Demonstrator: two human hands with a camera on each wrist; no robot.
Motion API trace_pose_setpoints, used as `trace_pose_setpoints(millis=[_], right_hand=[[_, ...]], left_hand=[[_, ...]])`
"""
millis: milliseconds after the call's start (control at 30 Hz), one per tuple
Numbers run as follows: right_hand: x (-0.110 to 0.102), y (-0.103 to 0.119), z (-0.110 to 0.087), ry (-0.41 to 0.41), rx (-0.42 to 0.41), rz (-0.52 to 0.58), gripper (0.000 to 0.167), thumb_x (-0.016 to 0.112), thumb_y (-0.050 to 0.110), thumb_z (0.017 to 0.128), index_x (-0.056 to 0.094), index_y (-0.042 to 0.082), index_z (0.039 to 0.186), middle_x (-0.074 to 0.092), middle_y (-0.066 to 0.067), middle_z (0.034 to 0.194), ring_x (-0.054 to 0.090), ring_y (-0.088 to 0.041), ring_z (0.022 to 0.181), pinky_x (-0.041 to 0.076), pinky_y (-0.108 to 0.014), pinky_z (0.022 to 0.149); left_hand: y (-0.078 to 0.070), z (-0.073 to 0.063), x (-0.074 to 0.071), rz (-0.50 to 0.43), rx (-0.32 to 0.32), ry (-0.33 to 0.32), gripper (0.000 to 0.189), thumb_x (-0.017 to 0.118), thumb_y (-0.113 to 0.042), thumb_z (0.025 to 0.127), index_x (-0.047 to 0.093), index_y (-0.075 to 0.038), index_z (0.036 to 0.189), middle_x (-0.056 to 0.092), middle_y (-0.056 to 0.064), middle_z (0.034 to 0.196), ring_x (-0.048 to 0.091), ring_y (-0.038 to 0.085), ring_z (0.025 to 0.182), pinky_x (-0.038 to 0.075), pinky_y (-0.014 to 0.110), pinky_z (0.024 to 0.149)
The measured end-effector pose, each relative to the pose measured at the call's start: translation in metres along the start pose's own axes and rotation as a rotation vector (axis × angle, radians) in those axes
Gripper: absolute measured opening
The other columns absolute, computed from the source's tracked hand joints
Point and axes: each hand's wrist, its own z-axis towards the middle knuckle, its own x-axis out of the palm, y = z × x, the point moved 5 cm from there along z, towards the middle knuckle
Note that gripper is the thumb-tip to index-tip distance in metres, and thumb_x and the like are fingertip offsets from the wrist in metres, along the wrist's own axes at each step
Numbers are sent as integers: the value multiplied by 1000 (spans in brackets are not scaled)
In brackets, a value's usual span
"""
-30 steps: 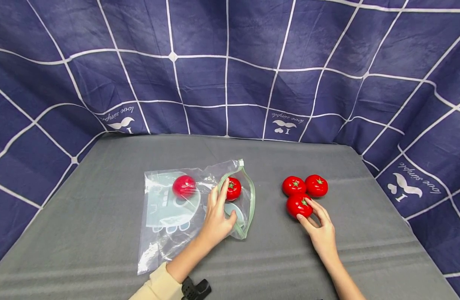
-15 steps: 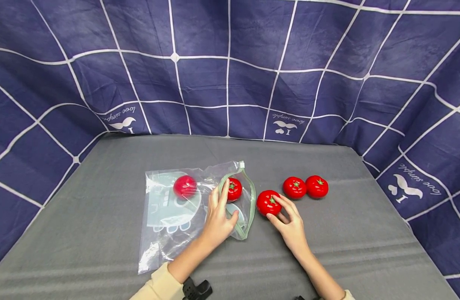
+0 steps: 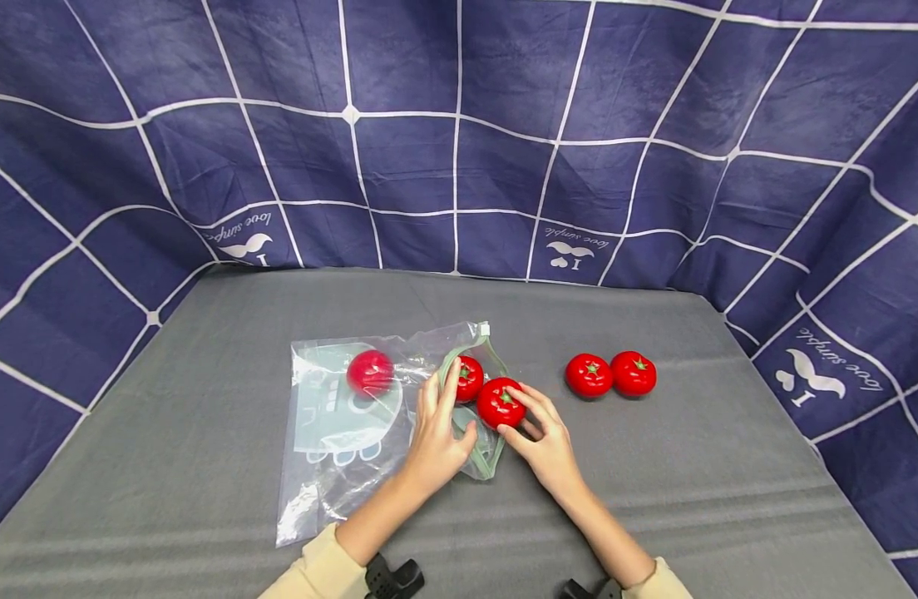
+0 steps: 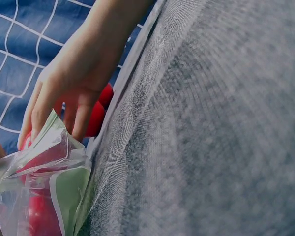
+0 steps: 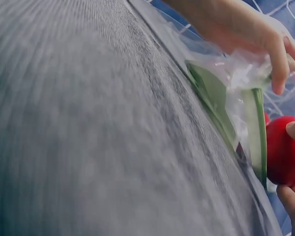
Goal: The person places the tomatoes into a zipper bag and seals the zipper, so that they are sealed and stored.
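My right hand [image 3: 549, 453] grips a shiny red tomato [image 3: 501, 404] with a green star-shaped stem, thumb and fingers curled around its side. That tomato is at the mouth of a clear zip bag [image 3: 332, 478] with a green rim. My left hand [image 3: 436, 445] rests on the bag at its mouth, fingers fairly straight and spread from the thumb, touching the raised rim. Inside the bag lie one tomato [image 3: 470, 378] near the opening and another red round tomato [image 3: 370, 373] deeper in. The right wrist view shows the held tomato [image 5: 284, 152] beside the green rim [image 5: 257, 132].
Two more tomatoes [image 3: 589, 376] lie side by side on the grey cloth-covered table [image 3: 698, 466], right of the bag. A white slider [image 3: 485, 329] sits at the bag rim's far end. Blue checked curtain [image 3: 399, 158] surrounds the back and sides.
My right hand has carried one tomato leftward from the group of three to the bag's mouth. The left hand and bag have stayed nearly still.
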Motion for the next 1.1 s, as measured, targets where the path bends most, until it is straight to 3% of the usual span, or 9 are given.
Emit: trace_pose_setpoints(millis=[167, 367, 533, 700, 867, 1100], right_hand=[[9, -1, 2, 46, -40, 19, 49, 70, 4, 74, 57, 3, 121, 44, -18, 133, 47, -30, 119, 46, -41, 89], [24, -22, 8, 104, -106, 14, 49, 71, 7, 74, 58, 10, 121, 46, -12, 134, 47, -27, 120, 44, -37, 93], [35, -26, 14, 154, -159, -27, 47, 69, 5, 75, 60, 14, 120, 48, -7, 134, 45, -24, 124, 44, -33, 94], [44, -25, 24, 186, -148, 2, 45, 67, -2, 74, 61, 12, 116, 51, -6, 132, 46, -23, 124, 45, -31, 93], [52, -26, 32, 220, -121, 77, 43, 71, 1, 72, 60, 3, 113, 51, -12, 130, 49, -24, 120, 46, -33, 91], [56, -26, 33, 273, -144, 56, 43, 69, 3, 75, 57, 1, 116, 49, -13, 131, 48, -25, 120, 46, -32, 92]], left_hand=[[-1, 1, 0, 3, 8, -4, 83, 67, 1, 58, 37, 1, 135, 43, 20, 122, 42, 29, 103, 37, 39, 86], [-2, 1, 1, -6, 30, -9, 82, 65, 1, 58, 37, 1, 135, 42, 19, 128, 42, 29, 104, 36, 40, 87], [-2, 1, 1, -13, 35, -4, 82, 63, 1, 59, 37, 1, 136, 41, 18, 129, 43, 29, 105, 36, 41, 88], [-2, 1, 2, -23, 42, -2, 83, 61, 1, 58, 35, 1, 137, 42, 19, 127, 43, 29, 107, 36, 42, 88], [-3, 1, 1, -14, 59, -18, 84, 60, 0, 57, 35, 0, 137, 45, 19, 121, 43, 28, 103, 36, 40, 85], [-3, 0, 2, -15, 58, -18, 82, 58, 1, 57, 36, 1, 136, 45, 18, 119, 43, 27, 102, 36, 39, 84]])
